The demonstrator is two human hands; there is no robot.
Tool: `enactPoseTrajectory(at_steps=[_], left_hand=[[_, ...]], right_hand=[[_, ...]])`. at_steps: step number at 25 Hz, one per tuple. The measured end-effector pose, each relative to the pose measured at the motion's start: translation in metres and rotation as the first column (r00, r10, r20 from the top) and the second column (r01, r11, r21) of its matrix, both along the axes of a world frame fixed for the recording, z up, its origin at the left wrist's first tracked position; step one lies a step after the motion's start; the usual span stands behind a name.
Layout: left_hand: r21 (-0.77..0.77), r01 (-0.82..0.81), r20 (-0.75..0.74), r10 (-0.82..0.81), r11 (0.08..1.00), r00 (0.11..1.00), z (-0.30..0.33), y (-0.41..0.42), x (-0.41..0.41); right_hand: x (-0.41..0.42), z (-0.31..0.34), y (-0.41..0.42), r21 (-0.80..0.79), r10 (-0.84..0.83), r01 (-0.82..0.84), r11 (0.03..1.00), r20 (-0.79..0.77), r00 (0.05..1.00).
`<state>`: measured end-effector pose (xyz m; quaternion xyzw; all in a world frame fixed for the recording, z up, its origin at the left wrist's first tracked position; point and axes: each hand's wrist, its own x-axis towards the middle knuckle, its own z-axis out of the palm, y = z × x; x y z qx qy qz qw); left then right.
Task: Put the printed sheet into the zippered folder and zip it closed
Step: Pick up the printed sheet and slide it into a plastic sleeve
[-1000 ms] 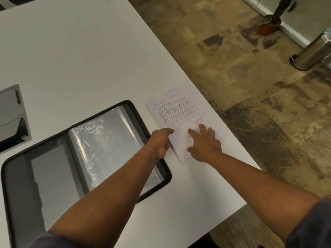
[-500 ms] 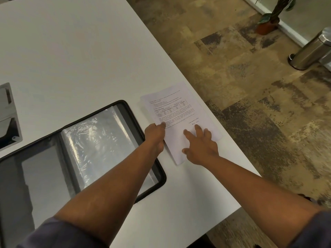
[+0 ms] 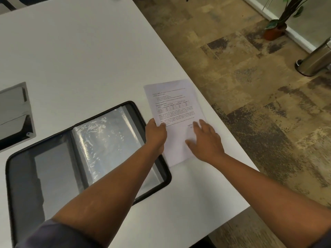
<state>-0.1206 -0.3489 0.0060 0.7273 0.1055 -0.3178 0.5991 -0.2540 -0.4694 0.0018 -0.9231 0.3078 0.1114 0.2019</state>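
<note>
The printed sheet (image 3: 172, 104), white with text and a small table, lies near the table's right edge. My left hand (image 3: 155, 134) pinches its left edge, thumb on top of the paper. My right hand (image 3: 206, 140) rests flat on the sheet's lower right part, fingers spread. The zippered folder (image 3: 53, 169) lies open to the left of the sheet, black-rimmed, with a clear plastic sleeve (image 3: 111, 138) on its right half. My left forearm crosses over the folder's right corner.
The white table (image 3: 80, 51) ends just right of the sheet, with patterned carpet beyond. A grey flat case (image 3: 14, 113) lies at the left edge. A potted plant (image 3: 275, 31) and a metal bin (image 3: 315, 59) stand on the floor at far right.
My left hand has closed its thumb over the sheet's left edge. The sheet has turned a little and shifted slightly towards the folder. My right hand stays flat on it.
</note>
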Motion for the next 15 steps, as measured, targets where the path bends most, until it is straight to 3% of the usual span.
enactPoseTrajectory(at_steps=[2, 3, 6, 8, 12, 15], left_hand=[[0.000, 0.038, 0.100, -0.038, 0.999, 0.994, 0.012, 0.025, 0.010], [-0.003, 0.053, 0.137, -0.053, 0.999, 0.989, 0.019, 0.041, 0.014], [-0.019, 0.097, 0.205, -0.091, 0.995, 0.975, 0.037, 0.094, 0.027], [-0.024, 0.087, 0.225, -0.079, 0.996, 0.971, 0.044, 0.131, 0.036], [-0.040, -0.011, 0.235, 0.020, 0.999, 0.972, 0.050, 0.204, 0.055], [-0.033, -0.071, 0.230, 0.076, 0.997, 0.970, 0.056, 0.248, 0.066]], right_hand=[[0.012, 0.008, 0.001, 0.192, -0.229, 0.201, 0.961, 0.138, 0.964], [0.020, 0.012, 0.002, 0.344, -0.373, 0.305, 0.888, 0.152, 0.915], [0.045, 0.024, 0.014, 0.738, -0.614, 0.389, 0.551, 0.043, 0.788], [0.063, 0.034, 0.025, 0.836, -0.587, 0.328, 0.439, -0.010, 0.810], [0.097, 0.052, 0.074, 0.902, -0.439, 0.163, 0.400, 0.032, 0.898], [0.118, 0.063, 0.112, 0.949, -0.321, 0.080, 0.305, 0.024, 0.947]])
